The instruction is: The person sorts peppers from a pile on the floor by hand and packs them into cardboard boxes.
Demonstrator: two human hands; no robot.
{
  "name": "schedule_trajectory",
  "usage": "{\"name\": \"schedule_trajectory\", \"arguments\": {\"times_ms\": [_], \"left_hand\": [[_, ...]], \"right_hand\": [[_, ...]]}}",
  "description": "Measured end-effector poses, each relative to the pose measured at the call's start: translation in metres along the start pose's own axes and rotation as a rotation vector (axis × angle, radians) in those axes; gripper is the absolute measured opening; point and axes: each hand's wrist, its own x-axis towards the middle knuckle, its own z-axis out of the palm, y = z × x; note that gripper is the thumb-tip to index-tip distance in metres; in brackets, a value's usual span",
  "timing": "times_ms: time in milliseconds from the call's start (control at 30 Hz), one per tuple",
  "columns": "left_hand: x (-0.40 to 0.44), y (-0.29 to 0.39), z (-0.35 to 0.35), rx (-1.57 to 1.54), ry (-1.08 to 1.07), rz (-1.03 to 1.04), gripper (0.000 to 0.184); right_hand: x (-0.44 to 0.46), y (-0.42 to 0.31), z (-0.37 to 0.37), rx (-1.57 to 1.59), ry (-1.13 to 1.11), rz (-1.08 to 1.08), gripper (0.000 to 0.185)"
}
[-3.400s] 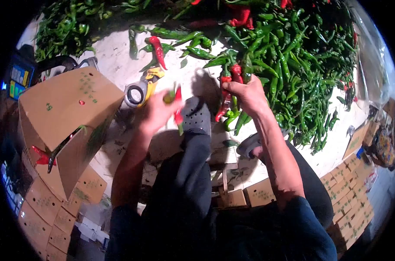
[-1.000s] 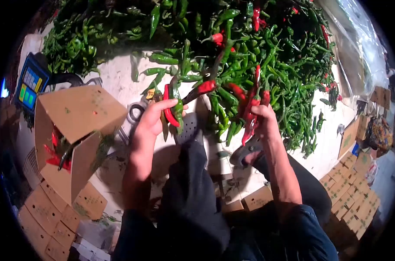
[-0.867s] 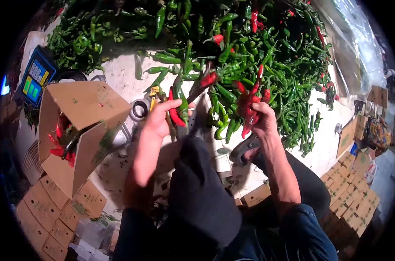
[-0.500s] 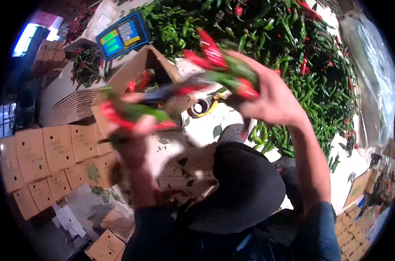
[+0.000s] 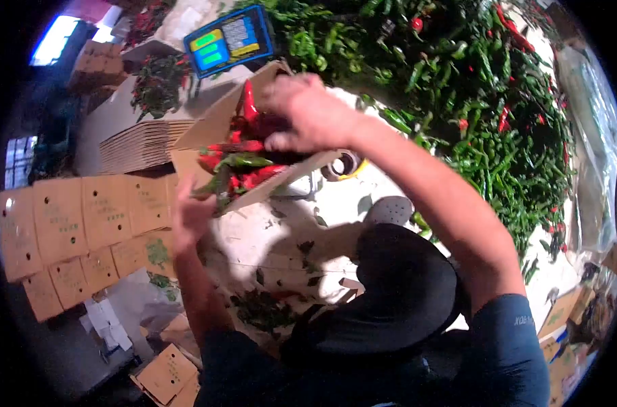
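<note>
An open cardboard box [image 5: 186, 175] at the upper left holds red peppers [image 5: 249, 103] and a green pepper [image 5: 246, 161]. My right hand [image 5: 303, 114] reaches over the box's right side, its thumb and fingers apart above dark red peppers; its fingertips are partly blurred. At the box's lower left corner is my left hand [image 5: 194, 211], smeared by motion, close to a green pepper; its fingers are not clear.
A heap of green peppers [image 5: 485, 156] with some red ones spreads over the right. A blue-framed scale display [image 5: 228, 42] stands behind the box. Flattened cartons [image 5: 142, 146] and boxes [image 5: 64, 217] lie left. A tape roll [image 5: 342, 165] sits right of the box.
Both hands have carried peppers from above the white surface leftward to the box. More peppers now lie in it, and my right hand has opened over them. The view has swung left.
</note>
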Motion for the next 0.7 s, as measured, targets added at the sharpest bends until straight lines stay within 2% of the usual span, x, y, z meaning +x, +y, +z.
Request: {"name": "schedule_trajectory", "arguments": {"times_ms": [33,67,100,133,167,200,233,267,300,333,367,400,433,467,533,567,600,633,667,700], "left_hand": [[-0.002,0.013,-0.008,-0.056,-0.044,0.019,0.065],[-0.004,0.026,-0.015,-0.112,-0.088,0.035,0.069],[-0.006,0.038,-0.023,-0.169,-0.134,0.048,0.072],[0.0,0.026,-0.008,-0.306,-0.061,-0.019,0.079],[0.0,0.051,-0.004,-0.418,-0.008,0.022,0.077],[0.004,0.072,-0.007,-0.436,-0.066,0.031,0.079],[0.007,0.078,0.004,-0.5,-0.05,0.055,0.079],[0.012,0.081,0.015,-0.56,-0.03,0.077,0.079],[0.021,0.084,0.023,-0.506,0.004,0.124,0.078],[0.032,0.077,0.034,-0.587,0.07,0.103,0.076],[0.042,0.07,0.037,-0.532,0.052,0.073,0.073],[0.051,0.063,0.037,-0.475,0.034,0.041,0.07],[0.059,0.056,0.036,-0.401,0.032,-0.065,0.063],[0.061,0.076,0.03,-0.145,0.066,-0.131,0.064],[0.075,0.05,0.034,0.202,0.333,-0.036,0.068],[0.078,0.032,0.032,0.094,0.376,-0.108,0.069],[0.078,0.021,0.032,-0.017,0.411,-0.175,0.071],[0.073,0.033,0.026,0.082,0.293,-0.215,0.071],[0.071,0.019,0.025,0.191,0.27,0.053,0.069],[0.064,0.031,0.02,0.226,0.222,-0.036,0.065]], "right_hand": [[-0.007,0.013,-0.019,0.191,0.154,-0.057,0.048],[-0.019,0.028,-0.037,0.349,0.175,-0.026,0.053],[-0.04,0.039,-0.057,0.292,0.23,0.149,0.048],[-0.061,0.055,-0.072,0.434,0.252,0.317,0.047],[-0.087,0.084,-0.079,0.321,0.341,0.393,0.045],[-0.118,0.111,-0.087,0.193,0.332,0.474,0.042],[-0.153,0.143,-0.088,0.106,0.231,0.634,0.037],[-0.192,0.173,-0.075,-0.123,0.213,0.644,0.035],[-0.229,0.188,-0.054,-0.064,0.205,0.793,0.032],[-0.255,0.186,-0.038,-0.115,0.135,0.846,0.028],[-0.273,0.188,-0.018,-0.261,-0.127,0.947,0.021],[-0.298,0.194,0.019,-0.331,-0.252,0.937,0.02],[-0.307,0.187,0.043,-0.37,-0.33,0.805,0.019],[-0.307,0.174,0.064,-0.448,-0.46,0.672,0.025],[-0.309,0.169,0.11,-0.521,-0.484,0.547,0.04],[-0.317,0.178,0.135,-0.596,-0.465,0.487,0.04],[-0.317,0.18,0.139,-0.666,-0.548,0.468,0.038],[-0.315,0.183,0.139,-0.63,-0.611,0.496,0.036],[-0.315,0.184,0.138,-0.59,-0.678,0.517,0.035],[-0.324,0.181,0.138,-0.608,-0.538,0.502,0.027]]}}
